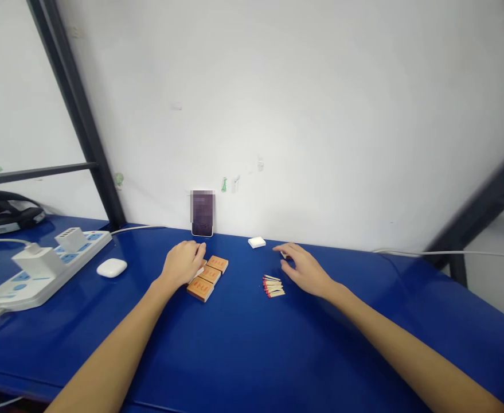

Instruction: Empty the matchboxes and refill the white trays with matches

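Note:
My left hand [183,262] is closed, its fingers curled down at the left side of several orange matchboxes [202,288] laid in a slanting row. A sliver of white shows under this hand; what it grips is hidden. My right hand [304,268] hovers low over the blue table, thumb apart from the bent fingers. A small pale thing [284,254] peeks out beneath those fingers, mostly covered. Just left of the right hand lies a bunch of red-tipped matches [273,286], spread side by side with heads pointing left.
A small white box [257,242] lies near the wall. Behind the left hand, a phone [203,214] leans upright on the wall. To the left are a white earbud case [112,268] and a power strip [45,281] with plugged-in chargers. Dark metal posts [79,109] frame both sides.

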The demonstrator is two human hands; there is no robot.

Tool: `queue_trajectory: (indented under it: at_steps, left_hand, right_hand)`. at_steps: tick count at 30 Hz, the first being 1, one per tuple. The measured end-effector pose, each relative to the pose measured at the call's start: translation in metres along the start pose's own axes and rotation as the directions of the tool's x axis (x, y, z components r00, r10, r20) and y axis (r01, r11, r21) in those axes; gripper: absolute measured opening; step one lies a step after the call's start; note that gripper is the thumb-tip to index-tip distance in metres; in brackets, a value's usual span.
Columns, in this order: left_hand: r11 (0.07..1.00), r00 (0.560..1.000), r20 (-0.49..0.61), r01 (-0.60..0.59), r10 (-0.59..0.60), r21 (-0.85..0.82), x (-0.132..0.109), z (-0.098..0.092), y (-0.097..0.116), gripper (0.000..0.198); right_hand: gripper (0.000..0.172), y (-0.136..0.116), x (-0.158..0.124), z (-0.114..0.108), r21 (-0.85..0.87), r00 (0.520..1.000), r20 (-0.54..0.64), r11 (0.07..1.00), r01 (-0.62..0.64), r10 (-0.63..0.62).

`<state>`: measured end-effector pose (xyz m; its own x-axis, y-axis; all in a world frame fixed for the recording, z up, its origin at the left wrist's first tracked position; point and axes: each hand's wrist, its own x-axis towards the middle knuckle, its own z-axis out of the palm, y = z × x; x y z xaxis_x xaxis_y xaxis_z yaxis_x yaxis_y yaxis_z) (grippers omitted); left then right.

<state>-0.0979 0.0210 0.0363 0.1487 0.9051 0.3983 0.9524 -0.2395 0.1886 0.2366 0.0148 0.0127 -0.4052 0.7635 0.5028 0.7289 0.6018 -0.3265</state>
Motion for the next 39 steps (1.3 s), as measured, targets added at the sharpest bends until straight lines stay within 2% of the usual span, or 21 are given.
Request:
queue_trajectory:
  at_steps: [2, 4, 7, 9, 13, 16, 20, 23, 25, 27, 28, 29, 30, 31, 32, 33, 35, 36, 39]
  left_hand:
    - [0.999, 0.999, -0.007, 0.042, -0.042, -0.01, -0.001, 0.003, 0.001, 0.054]
    - [0.996, 0.996, -0.03, 0.089, -0.09, -0.018, -0.001, 0.004, 0.005, 0.059]
    - [0.988, 0.986, -0.072, 0.15, -0.151, -0.026, -0.002, 0.002, 0.008, 0.061]
    - [0.986, 0.983, -0.082, 0.162, -0.164, -0.033, -0.002, 0.0, 0.008, 0.059]
    - [0.988, 0.987, -0.077, 0.139, -0.143, -0.065, -0.003, -0.002, 0.011, 0.057]
    - [0.99, 0.993, -0.067, 0.094, -0.102, -0.108, -0.004, -0.001, 0.013, 0.055]
    - [0.985, 0.994, -0.093, 0.034, -0.05, -0.17, -0.004, 0.001, 0.015, 0.052]
    - [0.975, 0.99, -0.138, -0.014, -0.017, -0.221, -0.003, 0.002, 0.014, 0.05]
    - [0.969, 0.985, -0.173, -0.038, -0.005, -0.245, -0.003, 0.001, 0.016, 0.048]
    - [0.948, 0.975, -0.217, -0.035, -0.036, -0.315, -0.003, -0.002, 0.022, 0.047]
    - [0.927, 0.969, -0.238, -0.028, -0.066, -0.374, -0.004, -0.003, 0.027, 0.048]
    - [0.832, 0.951, -0.251, 0.011, -0.18, -0.554, -0.005, -0.004, 0.035, 0.047]
    - [0.688, 0.938, -0.207, 0.045, -0.278, -0.724, -0.007, -0.005, 0.044, 0.046]
    - [0.533, 0.94, -0.139, 0.052, -0.313, -0.844, -0.009, -0.006, 0.055, 0.045]
    - [0.399, 0.948, -0.074, 0.06, -0.31, -0.915, -0.013, -0.006, 0.067, 0.044]
    - [0.31, 0.954, -0.029, 0.068, -0.298, -0.948, -0.018, -0.005, 0.079, 0.044]
    - [0.259, 0.967, 0.012, 0.08, -0.253, -0.963, -0.03, -0.001, 0.102, 0.043]
    - [0.262, 0.972, 0.019, 0.082, -0.236, -0.962, -0.036, 0.002, 0.112, 0.044]
    - [0.289, 0.994, 0.063, 0.085, -0.085, -0.954, -0.05, 0.011, 0.13, 0.044]
  right_hand:
    - [0.035, -0.003, -0.021, -0.004, 0.08, 0.998, -0.066, 0.997, -0.009, 0.015]
    - [0.044, -0.007, -0.036, -0.007, 0.141, 0.99, -0.128, 0.989, -0.04, 0.058]
    - [0.047, -0.019, -0.046, -0.009, 0.174, 0.978, -0.172, 0.981, -0.088, 0.118]
    - [0.041, -0.03, -0.046, -0.009, 0.164, 0.978, -0.185, 0.984, -0.066, 0.096]
    - [0.025, -0.046, -0.044, -0.006, 0.202, 0.997, -0.076, 0.979, -0.002, 0.018]
    - [0.025, -0.05, -0.044, -0.003, 0.244, 1.0, -0.021, 0.969, 0.024, -0.02]
    - [0.024, -0.048, -0.044, -0.004, 0.22, 1.0, 0.01, 0.976, -0.011, 0.009]
    - [0.015, -0.045, -0.043, -0.006, 0.149, 0.998, 0.035, 0.987, -0.061, 0.056]
    - [0.006, -0.043, -0.043, -0.007, 0.134, 0.993, 0.032, 0.984, -0.117, 0.114]
    - [0.006, -0.043, -0.043, -0.007, 0.17, 0.988, 0.046, 0.973, -0.154, 0.148]
    - [0.007, -0.045, -0.044, -0.007, 0.189, 0.987, 0.06, 0.97, -0.155, 0.146]
    - [0.008, -0.048, -0.044, -0.006, 0.201, 0.988, 0.075, 0.968, -0.148, 0.135]
    - [0.012, -0.051, -0.044, -0.006, 0.201, 0.99, 0.076, 0.971, -0.132, 0.119]
    - [0.02, -0.056, -0.045, -0.006, 0.194, 0.992, 0.074, 0.975, -0.11, 0.097]
    - [0.027, -0.061, -0.045, -0.006, 0.19, 0.996, 0.067, 0.979, -0.078, 0.066]
    - [0.032, -0.065, -0.046, -0.006, 0.189, 0.999, 0.042, 0.982, -0.03, 0.022]
    - [0.036, -0.074, -0.047, -0.005, 0.198, 0.999, -0.017, 0.979, 0.054, -0.052]
    - [0.04, -0.077, -0.049, -0.004, 0.221, 0.996, -0.038, 0.972, 0.081, -0.075]
    - [0.062, -0.085, -0.053, 0.0, 0.31, 0.988, -0.048, 0.938, 0.156, -0.148]
